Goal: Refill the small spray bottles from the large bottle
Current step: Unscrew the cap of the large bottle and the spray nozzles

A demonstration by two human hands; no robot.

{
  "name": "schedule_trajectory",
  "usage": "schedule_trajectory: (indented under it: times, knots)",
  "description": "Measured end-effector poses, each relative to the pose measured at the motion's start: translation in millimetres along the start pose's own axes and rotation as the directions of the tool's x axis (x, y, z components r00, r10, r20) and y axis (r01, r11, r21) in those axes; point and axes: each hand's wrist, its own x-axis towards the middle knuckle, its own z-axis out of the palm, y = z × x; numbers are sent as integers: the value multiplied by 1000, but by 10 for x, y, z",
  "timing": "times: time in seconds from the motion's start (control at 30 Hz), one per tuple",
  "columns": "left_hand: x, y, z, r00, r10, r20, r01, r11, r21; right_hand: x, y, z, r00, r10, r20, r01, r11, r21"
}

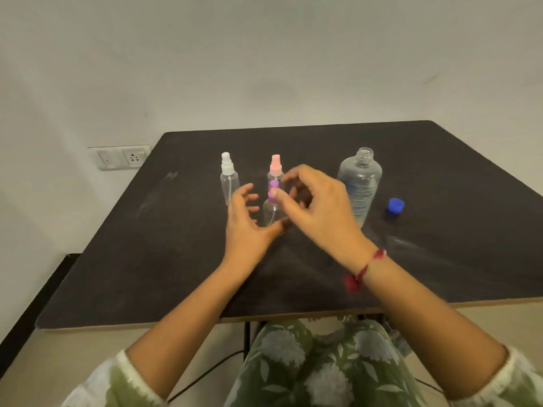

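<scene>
Three small clear spray bottles stand on the black table [176,259]. One has a white top [226,174], one a pink top [275,167], and a purple-topped one [273,211] stands in front of the pink one, between my hands. My left hand [248,227] is spread beside this bottle's lower body, with the thumb near its base and the fingers apart from it. My right hand [317,207] hovers at its right with loosely curved fingers. Its thumb tip is at the purple spray head, and no grip shows. The large clear bottle [360,186] stands uncapped to the right.
The large bottle's blue cap [395,205] lies on the table to its right. A wall socket [123,157] sits on the wall at the left, beyond the table edge. The table's front edge runs just above my lap.
</scene>
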Motion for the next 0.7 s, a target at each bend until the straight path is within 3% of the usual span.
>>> schedule_trajectory:
  times: [0.1,0.17,0.37,0.47,0.6,0.7]
  knots:
    - [114,14,63,999,-16,47,14,999,39,237,35,113,979,161,122,-121,950,-286]
    - [162,30,83,999,-27,28,25,997,76,333,71,188,946,232,226,-133,915,-380]
    - [213,-45,59,1000,7,6,-7,994,105,417,114,295,914,271,302,-171,932,-318]
    - [228,-66,31,999,9,53,-12,998,55,471,154,247,870,275,410,-187,952,-242]
    - [224,-75,16,998,18,65,-22,998,62,475,192,189,771,303,560,-387,922,33]
    - [215,-62,5,998,21,54,-25,997,71,411,187,287,861,270,431,-239,963,-126]
